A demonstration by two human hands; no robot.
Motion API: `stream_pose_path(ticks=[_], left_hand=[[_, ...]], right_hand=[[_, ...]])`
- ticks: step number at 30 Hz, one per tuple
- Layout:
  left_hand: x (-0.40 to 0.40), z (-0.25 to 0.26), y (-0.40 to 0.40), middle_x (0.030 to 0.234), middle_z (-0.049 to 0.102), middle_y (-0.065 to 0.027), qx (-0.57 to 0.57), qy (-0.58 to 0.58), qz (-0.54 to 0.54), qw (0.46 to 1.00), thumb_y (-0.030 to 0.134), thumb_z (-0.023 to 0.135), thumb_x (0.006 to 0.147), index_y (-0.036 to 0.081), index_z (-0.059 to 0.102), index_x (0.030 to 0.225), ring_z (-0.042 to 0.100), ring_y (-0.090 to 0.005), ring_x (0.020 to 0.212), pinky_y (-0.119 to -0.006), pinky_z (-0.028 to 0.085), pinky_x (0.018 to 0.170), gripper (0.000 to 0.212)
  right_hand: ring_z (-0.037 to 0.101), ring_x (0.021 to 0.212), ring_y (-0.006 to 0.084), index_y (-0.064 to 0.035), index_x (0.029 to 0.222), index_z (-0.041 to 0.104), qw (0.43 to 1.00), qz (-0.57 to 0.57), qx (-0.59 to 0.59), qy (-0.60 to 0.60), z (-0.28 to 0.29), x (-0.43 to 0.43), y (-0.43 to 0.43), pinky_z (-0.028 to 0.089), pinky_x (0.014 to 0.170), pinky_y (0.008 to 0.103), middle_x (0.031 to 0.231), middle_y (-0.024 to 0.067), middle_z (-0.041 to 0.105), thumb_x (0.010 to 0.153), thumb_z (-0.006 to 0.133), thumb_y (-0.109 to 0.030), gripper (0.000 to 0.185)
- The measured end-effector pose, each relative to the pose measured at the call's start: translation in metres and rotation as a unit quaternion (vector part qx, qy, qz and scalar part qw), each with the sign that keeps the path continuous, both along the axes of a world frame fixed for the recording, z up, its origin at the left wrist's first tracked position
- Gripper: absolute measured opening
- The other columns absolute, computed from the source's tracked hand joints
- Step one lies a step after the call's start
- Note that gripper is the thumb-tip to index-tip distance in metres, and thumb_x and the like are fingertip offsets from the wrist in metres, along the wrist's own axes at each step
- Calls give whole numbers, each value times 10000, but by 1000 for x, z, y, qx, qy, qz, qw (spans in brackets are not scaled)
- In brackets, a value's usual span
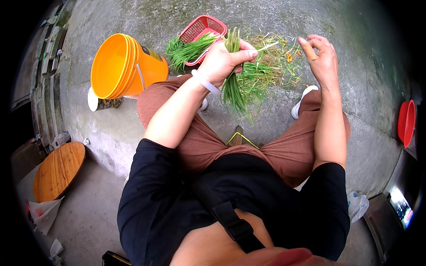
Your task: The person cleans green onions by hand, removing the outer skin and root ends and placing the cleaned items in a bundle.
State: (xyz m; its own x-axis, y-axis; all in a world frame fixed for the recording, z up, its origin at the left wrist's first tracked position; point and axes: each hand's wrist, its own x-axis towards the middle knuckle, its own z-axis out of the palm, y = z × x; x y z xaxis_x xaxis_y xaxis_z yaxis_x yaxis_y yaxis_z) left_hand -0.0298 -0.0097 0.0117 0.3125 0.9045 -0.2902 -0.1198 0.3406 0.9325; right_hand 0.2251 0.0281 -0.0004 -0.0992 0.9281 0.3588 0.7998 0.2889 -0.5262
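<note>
My left hand (229, 58), with a pale bangle at the wrist, grips a bunch of long green garlic chives (233, 89). One pale stalk end (269, 46) sticks out past its thumb and fingertips. To the right, my right hand (321, 58) is raised above the ground with its fingers curled and a tan bandage (309, 50) around the thumb. A thin, faint strand shows by its fingertips; whether they hold it is unclear. Beyond my left hand, more green chives (193, 50) lie across a red plastic basket (201, 28). Below and between the hands is a loose pile of chives and dry trimmings (266, 66).
A yellow bucket (153, 66) stands left of the basket, beside a can-like container (106, 103). A round wooden tabletop (60, 171) is at far left. A red basin (406, 123) and a plastic bag (357, 206) are on the right. The ground is concrete (366, 143).
</note>
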Motion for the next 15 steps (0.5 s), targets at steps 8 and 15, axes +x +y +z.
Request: stream_pose_path(ticks=[8,15], left_hand=[[3,-1,-3,746,580,-14,-41,-45,-24,998,123,662,822,47,600,867,483,-50,589,-180,362,473,108],[12,-14,-8,696,539,62,111,92,-62,988,209,647,849,59,627,879,423,-9,525,-167,327,452,154]], right_hand=[[574,840,70,-44,1025,648,874,155,-233,398,4,-33,-17,464,763,212,893,1,637,839,640,-111,198],[573,772,55,-14,903,664,869,220,-241,372,-1,-47,-23,461,694,206,824,4,655,839,645,-128,132]])
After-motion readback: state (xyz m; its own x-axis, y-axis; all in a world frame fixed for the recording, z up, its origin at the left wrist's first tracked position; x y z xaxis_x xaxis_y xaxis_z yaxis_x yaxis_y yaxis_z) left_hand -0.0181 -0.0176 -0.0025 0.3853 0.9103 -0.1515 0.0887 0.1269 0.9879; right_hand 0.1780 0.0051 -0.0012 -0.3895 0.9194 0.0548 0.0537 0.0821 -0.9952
